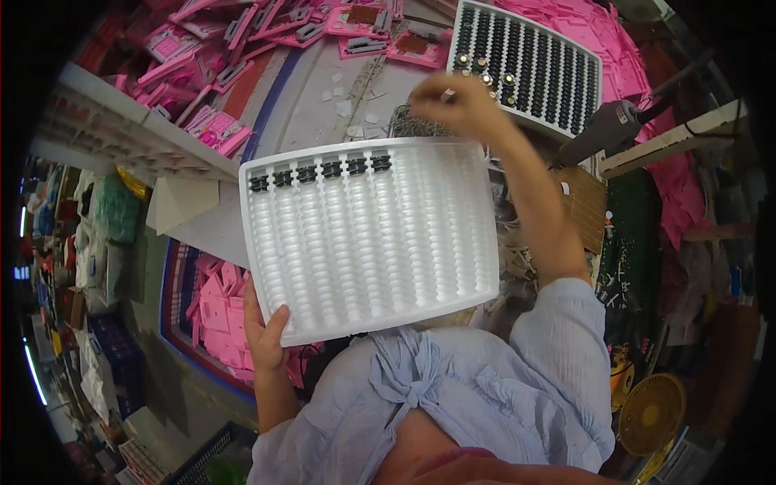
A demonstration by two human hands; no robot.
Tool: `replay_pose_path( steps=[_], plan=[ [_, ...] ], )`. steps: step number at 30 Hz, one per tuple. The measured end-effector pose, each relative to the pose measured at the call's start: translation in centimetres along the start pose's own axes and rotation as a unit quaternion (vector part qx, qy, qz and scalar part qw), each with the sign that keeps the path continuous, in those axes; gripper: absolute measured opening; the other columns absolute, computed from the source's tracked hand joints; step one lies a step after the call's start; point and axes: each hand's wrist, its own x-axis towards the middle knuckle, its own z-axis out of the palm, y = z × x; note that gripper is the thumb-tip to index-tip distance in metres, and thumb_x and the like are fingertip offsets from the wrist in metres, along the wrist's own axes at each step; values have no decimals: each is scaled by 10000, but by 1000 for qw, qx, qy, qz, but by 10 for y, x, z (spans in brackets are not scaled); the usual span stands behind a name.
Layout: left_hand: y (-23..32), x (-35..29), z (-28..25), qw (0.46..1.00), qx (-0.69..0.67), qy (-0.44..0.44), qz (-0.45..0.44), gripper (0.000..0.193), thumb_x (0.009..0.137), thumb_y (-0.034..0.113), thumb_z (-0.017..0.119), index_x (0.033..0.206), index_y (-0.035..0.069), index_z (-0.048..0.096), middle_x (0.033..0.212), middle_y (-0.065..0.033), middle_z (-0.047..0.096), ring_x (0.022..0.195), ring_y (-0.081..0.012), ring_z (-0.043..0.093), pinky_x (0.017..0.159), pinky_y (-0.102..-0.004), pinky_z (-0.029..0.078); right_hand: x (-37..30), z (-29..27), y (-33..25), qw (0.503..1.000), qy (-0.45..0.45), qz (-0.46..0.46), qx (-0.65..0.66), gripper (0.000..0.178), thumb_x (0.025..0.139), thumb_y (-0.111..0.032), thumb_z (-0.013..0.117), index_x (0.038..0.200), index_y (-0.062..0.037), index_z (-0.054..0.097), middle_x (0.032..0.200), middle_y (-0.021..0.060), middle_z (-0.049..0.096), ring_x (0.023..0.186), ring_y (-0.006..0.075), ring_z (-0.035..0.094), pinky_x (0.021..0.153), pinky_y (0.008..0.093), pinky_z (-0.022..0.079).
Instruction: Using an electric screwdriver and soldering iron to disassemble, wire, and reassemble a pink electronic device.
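Observation:
My left hand (268, 333) grips the near left corner of a white ridged plastic tray (372, 242), thumb on top and fingers underneath. Several small black spool-shaped parts (331, 170) sit in a row along its far edge, from the left. Beyond the tray, my right hand (457, 105) is raised over the table with curled fingers, a little blurred. A small pale spot shows at its fingers; I cannot tell what it is. Just right of that hand lies a second white tray (594, 81), filled with rows of black parts (533, 61). Several round gold-coloured pieces (487, 79) rest on its near left part.
Pink plastic cases (214, 129) pile up at the far left, and more pink parts (638, 73) at the far right. A dark-handled tool (602, 129) stands right of the second tray. A heap of small metal pieces (416, 121) lies behind the held tray. A yellow fan (653, 412) is at lower right.

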Motion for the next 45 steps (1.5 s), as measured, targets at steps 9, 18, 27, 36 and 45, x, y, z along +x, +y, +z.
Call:
replay_pose_path(
  steps=[9,18,27,36,45],
  plan=[
    [3,0,14,1000,5,-24,14,747,809,32,629,1496,-43,347,1384,-189,514,1242,-272,547,1061,-387,435,-58,61,-34,961,32,-139,-236,180,768,-175,765,920,-108,697,927,23,630,928,250,591,738,373,537],
    [2,-1,17,1000,19,-9,0,709,812,22,619,1474,-43,373,1372,-197,523,1226,-287,560,1055,-386,445,-61,48,-12,996,22,-83,12,182,863,-117,704,1011,-38,634,945,69,628,866,219,604,668,338,548],
    [7,-6,16,1000,1,-13,-11,684,826,6,608,1469,-41,382,1340,-185,548,1195,-268,578,1015,-374,471,-67,35,-37,982,-38,113,144,141,917,-166,644,992,-47,661,764,76,664,619,199,650,552,309,504],
    [5,1,22,999,5,-45,-4,666,823,1,621,1452,-34,406,1355,-184,549,1201,-274,580,1042,-388,458,-74,24,-26,998,-6,56,12,182,859,-143,729,1022,-63,720,797,82,699,681,170,651,656,330,513],
    [3,-2,15,1000,7,-28,-13,677,842,27,608,1476,-31,377,1377,-198,537,1229,-297,566,1062,-397,435,-145,-195,73,862,361,73,347,178,895,-191,717,978,-38,747,762,25,682,564,51,479,494,220,364]
  ],
)
